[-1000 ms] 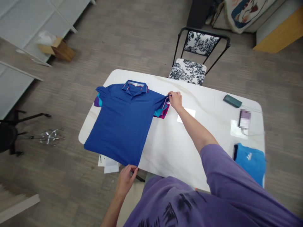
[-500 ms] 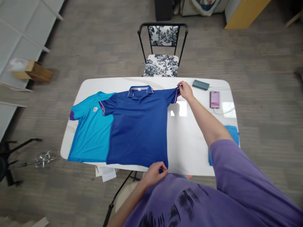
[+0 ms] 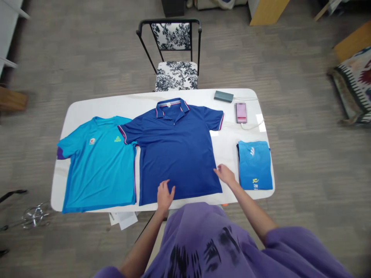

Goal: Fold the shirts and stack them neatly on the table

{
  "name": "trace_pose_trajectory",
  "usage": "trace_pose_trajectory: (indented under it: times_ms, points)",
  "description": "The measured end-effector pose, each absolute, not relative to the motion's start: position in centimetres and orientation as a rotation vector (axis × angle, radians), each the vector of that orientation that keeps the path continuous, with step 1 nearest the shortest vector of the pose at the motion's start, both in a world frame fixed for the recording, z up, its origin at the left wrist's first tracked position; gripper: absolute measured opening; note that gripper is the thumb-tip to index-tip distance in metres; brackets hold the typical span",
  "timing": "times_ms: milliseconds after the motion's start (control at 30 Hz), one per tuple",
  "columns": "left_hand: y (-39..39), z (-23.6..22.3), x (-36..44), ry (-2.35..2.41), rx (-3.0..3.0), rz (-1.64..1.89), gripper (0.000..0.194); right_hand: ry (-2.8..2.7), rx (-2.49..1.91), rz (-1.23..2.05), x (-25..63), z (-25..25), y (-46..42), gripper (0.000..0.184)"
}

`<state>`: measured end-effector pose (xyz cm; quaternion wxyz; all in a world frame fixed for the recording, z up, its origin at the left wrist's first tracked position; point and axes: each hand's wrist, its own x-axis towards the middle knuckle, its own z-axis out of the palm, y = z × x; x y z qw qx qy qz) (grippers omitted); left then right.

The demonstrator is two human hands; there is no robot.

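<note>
Running collar-to-hem near frame center, the blue polo shirt (image 3: 179,150) extends beneath the loosely open left hand (image 3: 165,197). The right hand (image 3: 226,175), open, meets its right edge.

Right grip (image 3: 225,174): lowered, sleeve (image 3: 214,119) released
Left grip (image 3: 165,196): off the hem corner (image 3: 218,189)
Blue polo (image 3: 176,150): overlaps turquoise shirt (image 3: 100,170) less
</note>
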<state>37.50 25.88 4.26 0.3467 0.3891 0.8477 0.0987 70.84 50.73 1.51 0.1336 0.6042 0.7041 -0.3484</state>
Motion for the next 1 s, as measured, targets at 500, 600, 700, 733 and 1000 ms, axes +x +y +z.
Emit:
trace_pose_trajectory:
  times_ms: [500, 600, 700, 733, 1000]
  points:
    - [9.8, 3.5, 31.4, 2.197, 1.074, -0.074, 0.080, 1.875, 1.867, -0.941, 75.7, 1.4, 32.5, 0.020]
    - [10.8, 3.5, 29.7, 2.276, 1.101, 0.068, 0.078, 2.076, 1.994, -0.837, 73.1, 2.4, 34.1, 0.032]
    - [17.4, 3.2, 25.9, 2.321, 1.256, 0.260, 0.076, 2.341, 1.995, -0.828, 68.0, 2.9, 40.7, 0.050]
    - [20.7, 2.9, 24.5, 2.328, 1.303, 0.309, 0.075, 2.445, 1.966, -0.838, 66.1, 2.8, 43.9, 0.054]
    - [48.8, -2.0, 16.1, 2.313, 1.559, 0.392, 0.074, 2.740, 1.768, -0.601, 53.4, -2.6, 70.1, 0.075]
